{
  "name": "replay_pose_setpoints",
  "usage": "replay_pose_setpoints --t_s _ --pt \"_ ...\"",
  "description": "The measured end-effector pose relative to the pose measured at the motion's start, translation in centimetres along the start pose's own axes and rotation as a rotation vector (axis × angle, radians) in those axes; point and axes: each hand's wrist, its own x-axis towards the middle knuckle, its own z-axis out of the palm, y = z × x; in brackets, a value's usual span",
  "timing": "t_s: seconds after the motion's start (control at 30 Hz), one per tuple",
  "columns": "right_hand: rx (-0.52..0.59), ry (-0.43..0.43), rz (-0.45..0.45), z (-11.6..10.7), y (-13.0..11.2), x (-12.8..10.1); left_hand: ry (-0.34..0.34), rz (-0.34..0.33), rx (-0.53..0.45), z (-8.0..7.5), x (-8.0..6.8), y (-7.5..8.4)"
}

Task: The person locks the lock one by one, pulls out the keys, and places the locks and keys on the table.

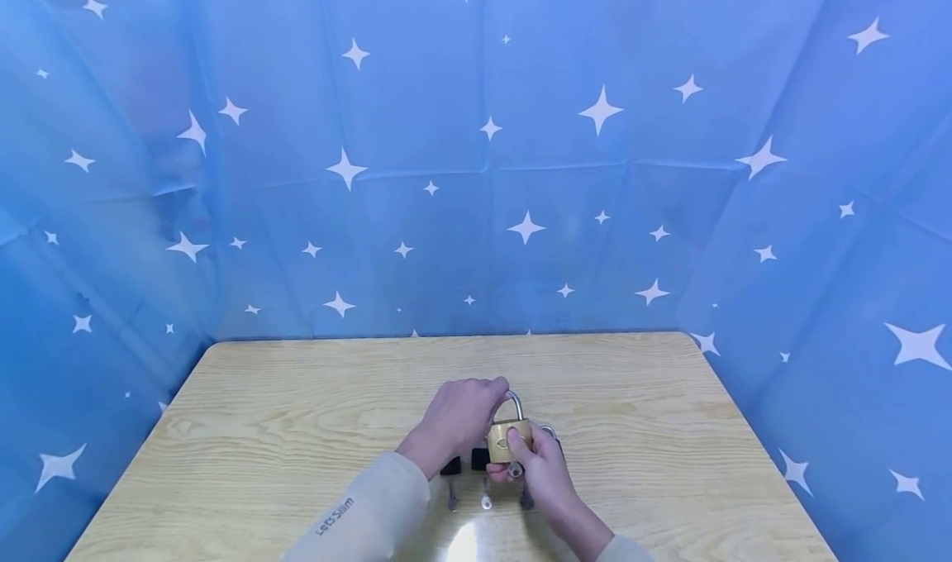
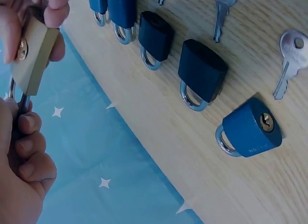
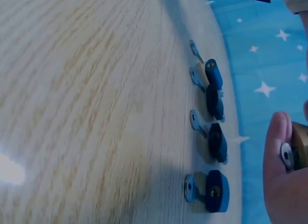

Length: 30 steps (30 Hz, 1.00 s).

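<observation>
Above the near middle of the wooden table point(image 1: 297, 397), seen from the head, both hands meet on a brass padlock point(image 1: 509, 440) held clear of the surface; the left hand point(image 1: 461, 417) curls round its steel shackle point(image 1: 515, 401), and the right hand point(image 1: 541, 467) pinches the body from below, where a key head point(image 1: 515, 469) sits at the keyhole; two black padlocks point(image 1: 450, 465) and several loose keys point(image 1: 487, 496) lie on the table just beneath.

From the left wrist, the brass padlock point(image 2: 30, 53) hangs tilted between the hands; the left fingers point(image 2: 29, 147) wrap the shackle, the right fingertips point(image 2: 53, 7) grip the body; beyond lie a row of dark padlocks point(image 2: 202, 72), a blue padlock point(image 2: 250, 128) with its keyhole up, and silver keys point(image 2: 288, 60).

From the right wrist, only a fingertip point(image 3: 276, 147) and the key point(image 3: 287, 156) set into the brass show at the edge; the other padlocks point(image 3: 216, 190) line the table edge, each near a key.

By my judgement the step in hand is working the key in the brass padlock; the next move calls for a firm hold on the body, a clean twist of the key, and a pull on the shackle.
</observation>
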Motion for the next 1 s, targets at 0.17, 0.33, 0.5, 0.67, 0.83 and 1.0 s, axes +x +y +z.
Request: replay_pose_setpoints --t_s 0.17,0.33,0.5,0.67,0.83,1.0 --pt "0.011 -0.046 -0.008 -0.2 0.0 0.0 0.003 -0.002 -0.012 -0.1 -0.2 -0.2" --pt "-0.075 -0.076 -0.009 -0.5 -0.1 0.0 -0.012 -0.005 -0.013 -0.1 -0.4 -0.3" --pt "-0.193 -0.06 0.012 -0.8 -0.3 -0.1 -0.015 0.001 -0.009 0.0 -0.6 -0.4" --pt "-0.235 -0.051 0.017 -1.1 -0.4 -0.1 -0.003 0.002 -0.007 0.2 -0.8 -0.4" --pt "-0.271 -0.034 0.032 -1.3 -0.5 -0.1 0.012 -0.003 -0.021 0.5 -1.0 -0.4" --pt "-0.267 0.001 0.031 -1.5 -0.3 -0.1 -0.003 -0.089 -0.135 0.7 -1.4 -0.3"
